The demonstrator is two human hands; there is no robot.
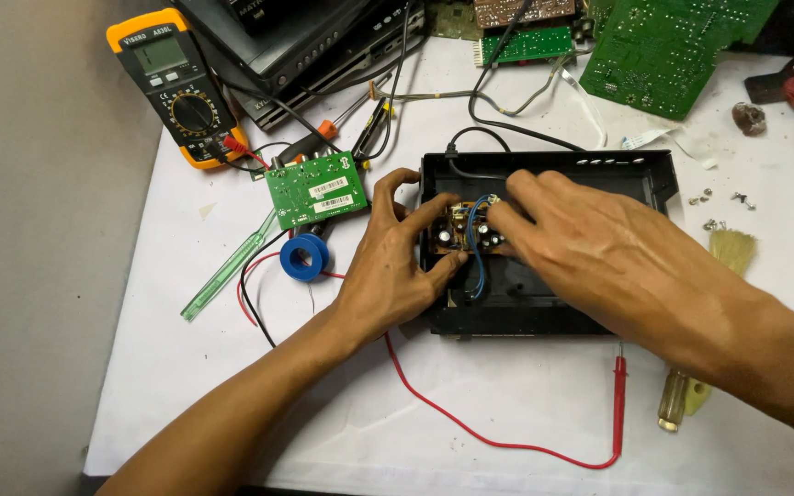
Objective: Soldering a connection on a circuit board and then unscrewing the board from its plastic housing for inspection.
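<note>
A black plastic device case (627,174) lies open on the white table. Inside its left part sits a small brown circuit board (458,231) with capacitors and blue wires. My left hand (392,262) grips the case's left wall, thumb and fingers touching the board's left edge. My right hand (590,248) reaches in from the right and pinches the board's right side with its fingertips. A black cable (507,124) runs out of the case's back left corner.
A green circuit board (316,190) and a blue solder spool (305,257) lie left of the case. A yellow multimeter (174,84) stands far left; its red probe (618,390) and lead lie in front. Screws (709,207), a brush (733,250), a screwdriver (677,404), more boards behind.
</note>
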